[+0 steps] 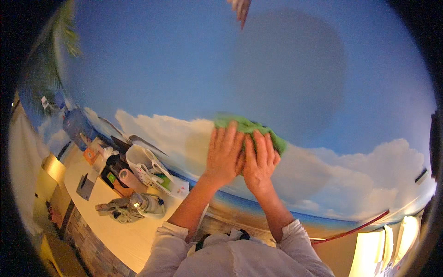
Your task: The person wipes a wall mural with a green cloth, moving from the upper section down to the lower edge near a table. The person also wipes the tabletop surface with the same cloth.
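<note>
Both my hands are spread side by side over a green cloth [238, 122], with the wall mural [166, 79] behind it. My left hand [225, 152] lies on the cloth's left part, fingers pointing up. On the right part, my right hand [259, 159] rests with its fingers slightly bent over the fabric. Folds of cloth stick out above the fingertips and past the right hand. The cloth sits where the mural's blue sky meets its white clouds. Slight blur softens the hands and cloth.
Fingers of another hand [239, 10] show at the top edge; whose cannot be told. At left, a pale counter [117, 239] bears a white plastic basket [142, 161], a clear bottle [147, 204], crumpled fabric [119, 209] and a black device [116, 173]. White cushions [405, 235] stand lower right.
</note>
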### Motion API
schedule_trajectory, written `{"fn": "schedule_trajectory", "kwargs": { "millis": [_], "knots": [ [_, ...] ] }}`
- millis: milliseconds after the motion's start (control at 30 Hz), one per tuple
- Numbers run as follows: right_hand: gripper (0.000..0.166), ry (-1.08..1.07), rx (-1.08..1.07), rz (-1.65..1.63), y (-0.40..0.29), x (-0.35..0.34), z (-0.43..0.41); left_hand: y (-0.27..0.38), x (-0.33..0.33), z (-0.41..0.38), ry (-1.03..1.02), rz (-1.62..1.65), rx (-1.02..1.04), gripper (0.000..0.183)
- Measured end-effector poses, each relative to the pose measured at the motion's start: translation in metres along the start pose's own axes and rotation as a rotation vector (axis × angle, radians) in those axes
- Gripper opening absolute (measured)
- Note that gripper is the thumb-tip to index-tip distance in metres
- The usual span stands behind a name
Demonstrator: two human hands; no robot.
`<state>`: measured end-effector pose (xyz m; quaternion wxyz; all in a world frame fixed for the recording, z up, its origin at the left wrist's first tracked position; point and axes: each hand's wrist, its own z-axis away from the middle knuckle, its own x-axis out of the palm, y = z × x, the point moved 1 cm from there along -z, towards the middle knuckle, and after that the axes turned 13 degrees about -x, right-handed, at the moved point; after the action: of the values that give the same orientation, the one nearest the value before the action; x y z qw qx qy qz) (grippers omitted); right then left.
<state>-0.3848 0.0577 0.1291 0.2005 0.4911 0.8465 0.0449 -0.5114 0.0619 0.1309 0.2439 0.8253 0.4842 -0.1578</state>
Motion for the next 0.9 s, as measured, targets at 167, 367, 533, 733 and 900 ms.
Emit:
{"fn": "schedule_trajectory", "kwargs": {
  "millis": [167,367,533,733,900],
  "knots": [
    [0.051,-0.08,-0.09,-0.133,-0.024,0.019,-0.019,-0.04,-0.005,0.007,0.174,-0.01,-0.033,0.05],
    [0.054,-0.185,-0.209,-0.187,-0.057,0.05,0.022,-0.082,0.01,0.065,0.018,-0.037,-0.174,0.063],
    [0.051,-0.124,-0.154,-0.151,-0.06,0.051,0.008,-0.081,0.004,0.057,0.06,-0.047,-0.128,0.061],
    [0.051,0.028,-0.107,-0.055,-0.035,0.039,-0.052,-0.068,-0.01,-0.012,0.148,-0.104,-0.012,0.06],
    [0.049,0.004,-0.086,-0.056,-0.024,0.021,-0.051,-0.061,-0.011,-0.021,0.153,-0.06,0.086,0.059]
  ]
}}
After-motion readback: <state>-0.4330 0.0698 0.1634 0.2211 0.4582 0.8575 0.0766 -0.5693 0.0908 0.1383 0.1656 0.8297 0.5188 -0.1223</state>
